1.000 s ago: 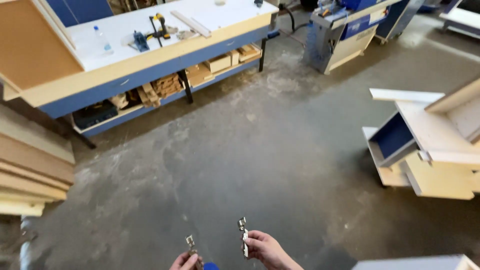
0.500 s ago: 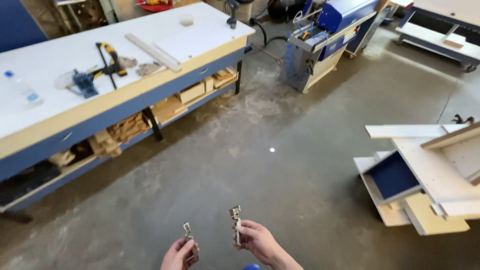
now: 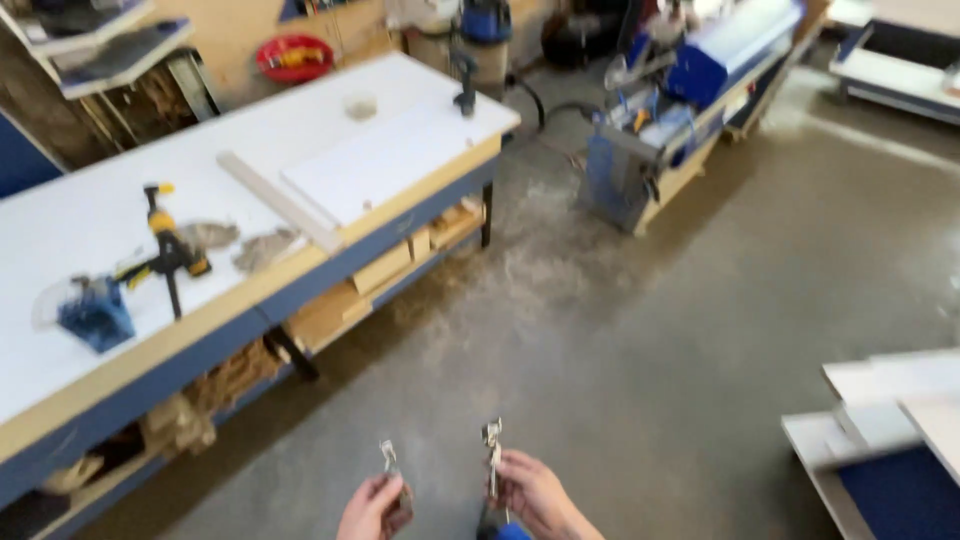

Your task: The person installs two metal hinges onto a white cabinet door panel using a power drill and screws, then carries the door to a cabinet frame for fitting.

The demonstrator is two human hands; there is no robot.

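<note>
One metal hinge [image 3: 388, 458] upright in left fingers [image 3: 385, 495], another hinge [image 3: 492, 445] in right fingers [image 3: 512, 478].

— Your hinges?
— Left-hand hinge [image 3: 390, 458] and right-hand hinge [image 3: 492, 445]: bright, shiny metal.
— The workbench [image 3: 70, 225] beside you?
— Top smooth, matt white laminate; edge bare pale wood; frame blue-painted.
— Floor [image 3: 640, 340]?
— Grey concrete, rough, dusted with sawdust.
— Clamp [image 3: 165, 248]?
— Black and yellow plastic, metal bar.

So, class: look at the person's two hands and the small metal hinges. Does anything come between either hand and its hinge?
Nothing visible does. The left hand already holds one metal hinge and the right hand holds the other hinge, both sticking up from the fingers over the concrete floor, well apart from the workbench.
</note>
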